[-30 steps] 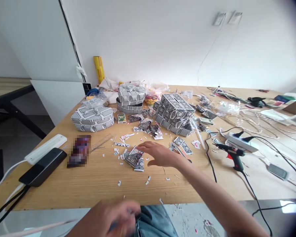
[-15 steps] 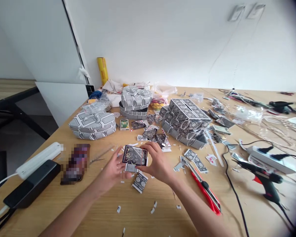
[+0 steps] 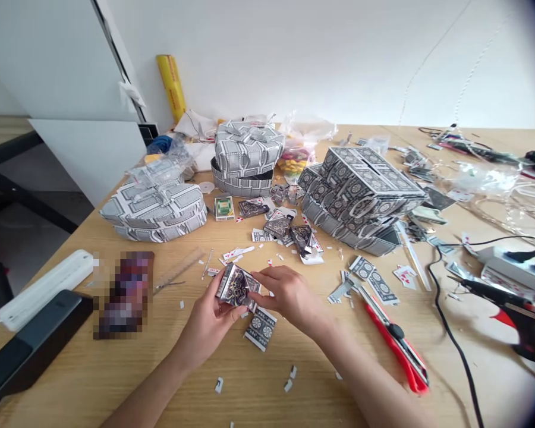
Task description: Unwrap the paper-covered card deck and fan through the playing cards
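Observation:
A dark playing-card box [image 3: 235,285] with gold swirls is held between my two hands, tilted above the table. My left hand [image 3: 214,312] wraps its left side and lower edge, thumb along the front. My right hand [image 3: 285,291] closes on the box's right end, its fingertips on the face. Just below lies a patterned grey card piece [image 3: 261,328]. Behind the hands are more dark card boxes [image 3: 278,224] and a green card box [image 3: 224,208].
Card-covered boxes [image 3: 158,208] stand at the back, with a stepped one [image 3: 361,196] to the right. A red utility knife [image 3: 396,342] and a glue gun [image 3: 508,309] lie right. A phone [image 3: 127,294], power strip [image 3: 47,288] and black case [image 3: 40,342] sit left. Paper scraps are scattered about.
The card box has turned and tilted, and my left hand has closed around it. My right hand has shifted its fingers onto the box's face. The view has moved closer and lower.

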The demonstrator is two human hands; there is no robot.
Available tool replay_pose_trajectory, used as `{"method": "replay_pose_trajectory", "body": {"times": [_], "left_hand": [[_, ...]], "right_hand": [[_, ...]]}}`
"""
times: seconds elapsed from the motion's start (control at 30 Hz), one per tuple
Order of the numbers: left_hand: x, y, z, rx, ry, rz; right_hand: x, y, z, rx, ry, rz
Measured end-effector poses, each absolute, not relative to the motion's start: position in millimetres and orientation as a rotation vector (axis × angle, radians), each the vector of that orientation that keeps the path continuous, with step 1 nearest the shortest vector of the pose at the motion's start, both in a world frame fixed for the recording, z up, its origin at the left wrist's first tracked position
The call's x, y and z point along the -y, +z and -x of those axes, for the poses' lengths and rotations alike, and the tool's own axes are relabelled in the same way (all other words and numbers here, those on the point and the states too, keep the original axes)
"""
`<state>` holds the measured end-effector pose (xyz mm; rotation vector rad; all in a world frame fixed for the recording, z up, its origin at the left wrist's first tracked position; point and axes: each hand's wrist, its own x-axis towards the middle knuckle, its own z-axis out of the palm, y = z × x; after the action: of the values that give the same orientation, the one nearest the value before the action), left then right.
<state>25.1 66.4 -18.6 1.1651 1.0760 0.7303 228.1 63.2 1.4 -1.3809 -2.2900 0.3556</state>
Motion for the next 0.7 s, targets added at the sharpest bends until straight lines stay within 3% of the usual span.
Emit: {"method": "replay_pose_trajectory", "body": {"times": [0.27, 0.57, 0.7], "left_hand": [[-64, -17, -30, -1.063, 0.716, -1.14], [-62, -15, -33, -1.06, 0.72, -0.911], [-56, -13, -34, -0.999, 0.701, -0.897]], "right_hand": [[-63, 5, -222, 2.401, 0.187, 1.477], [-51, -4, -210, 2.475, -0.187, 1.229], [-60, -10, -216, 2.237, -0.154, 1.424]]}}
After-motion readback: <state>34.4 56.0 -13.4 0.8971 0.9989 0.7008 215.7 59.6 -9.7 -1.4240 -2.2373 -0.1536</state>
